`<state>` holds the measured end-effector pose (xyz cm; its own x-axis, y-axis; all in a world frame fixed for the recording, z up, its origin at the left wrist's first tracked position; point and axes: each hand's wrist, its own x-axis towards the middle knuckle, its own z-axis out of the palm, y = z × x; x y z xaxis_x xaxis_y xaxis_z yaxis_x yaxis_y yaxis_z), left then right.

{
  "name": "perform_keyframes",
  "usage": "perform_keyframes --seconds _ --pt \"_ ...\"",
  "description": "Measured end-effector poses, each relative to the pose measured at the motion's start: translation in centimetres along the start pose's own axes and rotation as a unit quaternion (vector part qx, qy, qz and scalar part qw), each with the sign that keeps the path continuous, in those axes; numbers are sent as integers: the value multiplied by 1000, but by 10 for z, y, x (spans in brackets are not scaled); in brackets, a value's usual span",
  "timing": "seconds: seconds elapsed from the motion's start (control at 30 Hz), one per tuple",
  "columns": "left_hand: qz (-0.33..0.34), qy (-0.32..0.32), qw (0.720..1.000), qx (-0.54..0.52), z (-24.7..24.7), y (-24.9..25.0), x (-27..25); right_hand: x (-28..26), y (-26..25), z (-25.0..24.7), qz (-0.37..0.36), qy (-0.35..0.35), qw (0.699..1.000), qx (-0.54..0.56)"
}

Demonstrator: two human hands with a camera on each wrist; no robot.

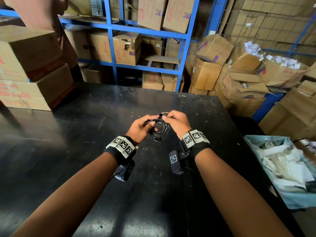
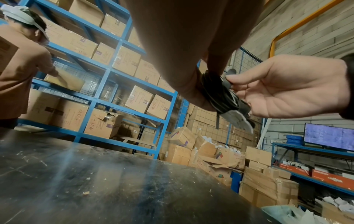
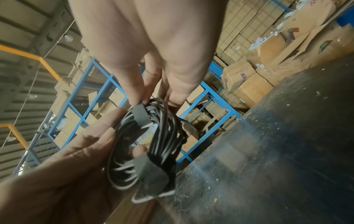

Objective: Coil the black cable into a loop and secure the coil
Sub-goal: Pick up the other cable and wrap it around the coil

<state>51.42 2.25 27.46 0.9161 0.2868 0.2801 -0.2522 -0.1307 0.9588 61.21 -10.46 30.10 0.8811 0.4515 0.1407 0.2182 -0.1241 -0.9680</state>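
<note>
The black cable (image 1: 164,127) is wound into a small coil, held above the black table (image 1: 82,151). My left hand (image 1: 151,123) grips the coil's left side, fingers curled round the strands (image 3: 162,136). My right hand (image 1: 165,117) pinches a grey hook-and-loop strap (image 3: 141,116) wrapped over the top of the coil; in the left wrist view that strap (image 2: 228,81) sits between its thumb and forefinger. A second grey strap (image 3: 151,171) is wrapped round the coil's lower part, its loose end (image 2: 239,121) hanging down.
Stacked cardboard boxes (image 1: 30,69) stand on the table's far left. Blue shelving (image 1: 147,31) full of cartons runs behind the table. A pale bag of white packets (image 1: 282,168) lies at the right edge. Another person (image 2: 19,60) works at the shelves.
</note>
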Motion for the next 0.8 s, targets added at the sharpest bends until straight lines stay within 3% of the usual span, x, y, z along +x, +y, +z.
perform_keyframes --seconds 0.2,0.53,0.8 --pt "-9 -5 1000 -29 -2 3 -1 3 5 -1 19 7 1000 -5" --pt "-18 4 999 -35 -3 0 -1 1 5 1 87 -59 986 131" --pt "-12 0 1000 -22 -4 1 1 5 5 3 106 -41 981 159"
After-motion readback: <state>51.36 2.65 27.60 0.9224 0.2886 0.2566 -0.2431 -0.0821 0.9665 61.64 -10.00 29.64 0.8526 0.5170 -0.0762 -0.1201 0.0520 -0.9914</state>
